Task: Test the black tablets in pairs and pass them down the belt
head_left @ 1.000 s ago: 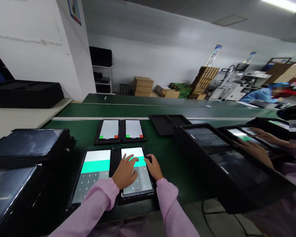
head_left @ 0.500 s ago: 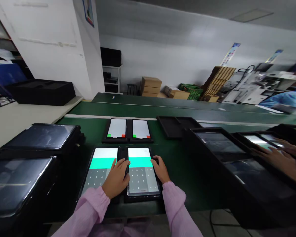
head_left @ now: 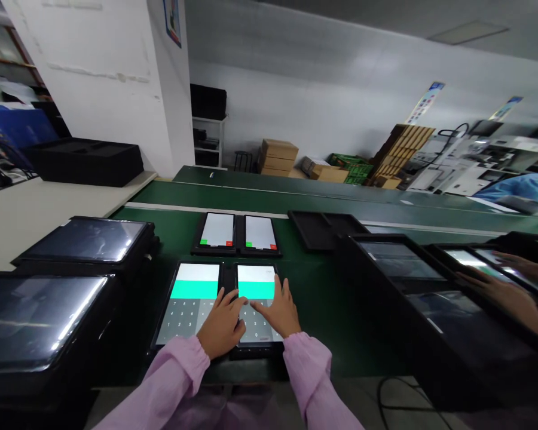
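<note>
Two lit tablets lie side by side in a black tray on the green belt, each showing a white and green band above a number pad. My left hand [head_left: 222, 325] rests across the gap between the left tablet [head_left: 189, 301] and the right tablet [head_left: 257, 301], fingers apart and holding nothing. My right hand [head_left: 278, 310] lies flat on the right tablet's keypad with its fingers spread. Both arms wear pink sleeves.
A second pair of lit tablets [head_left: 237, 232] sits further up the belt. Stacks of black trays with dark tablets [head_left: 49, 298] stand at my left. An empty black tray [head_left: 323, 227] and more trays lie right, where another person's hands [head_left: 506, 292] touch screens.
My right hand has moved from the right tablet's edge onto its screen, fingers now spread. My left hand slid down a little. The camera has turned slightly left.
</note>
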Available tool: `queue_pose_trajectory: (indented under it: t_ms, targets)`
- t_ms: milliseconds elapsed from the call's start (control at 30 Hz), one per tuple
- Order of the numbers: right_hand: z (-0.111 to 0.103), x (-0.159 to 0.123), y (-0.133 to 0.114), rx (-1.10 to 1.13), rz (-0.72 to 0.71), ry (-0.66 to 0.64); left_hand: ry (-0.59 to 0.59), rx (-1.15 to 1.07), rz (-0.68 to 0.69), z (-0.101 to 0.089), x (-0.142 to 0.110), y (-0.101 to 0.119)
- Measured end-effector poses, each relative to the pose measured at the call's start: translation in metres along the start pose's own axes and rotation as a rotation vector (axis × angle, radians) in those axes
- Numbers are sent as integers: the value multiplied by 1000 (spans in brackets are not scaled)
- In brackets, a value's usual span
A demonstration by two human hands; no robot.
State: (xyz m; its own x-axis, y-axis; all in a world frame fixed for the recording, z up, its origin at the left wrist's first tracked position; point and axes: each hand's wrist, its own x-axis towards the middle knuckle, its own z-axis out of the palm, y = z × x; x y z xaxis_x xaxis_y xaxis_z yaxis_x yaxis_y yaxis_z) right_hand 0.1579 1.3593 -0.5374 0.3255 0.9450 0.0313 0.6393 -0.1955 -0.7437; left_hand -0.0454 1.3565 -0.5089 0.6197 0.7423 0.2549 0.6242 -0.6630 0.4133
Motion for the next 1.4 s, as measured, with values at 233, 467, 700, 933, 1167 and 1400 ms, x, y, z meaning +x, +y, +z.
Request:
queue_pose_trajectory:
  t_ms: [233, 467, 700, 933, 1167, 1400]
  targets:
    - [-14, 20, 25, 144, 87, 35, 21, -13, -26, -13, -7, 0]
    - [-9, 25, 24, 109, 86, 64, 248, -61, -230, -48, -32, -43]
    - [-8, 25, 27, 257, 116, 68, 500, -290, -636, -72, -63, -123]
    - [-15, 21, 50, 410, 107, 26, 556, -449, -776, -57, -66, -149]
    - [-16, 3, 61, 426, -35, 6, 519, -288, -816, -59, -64, -137]
    - [-12, 3, 66, 482, 5, 10, 510, -270, -833, -57, -64, -142]
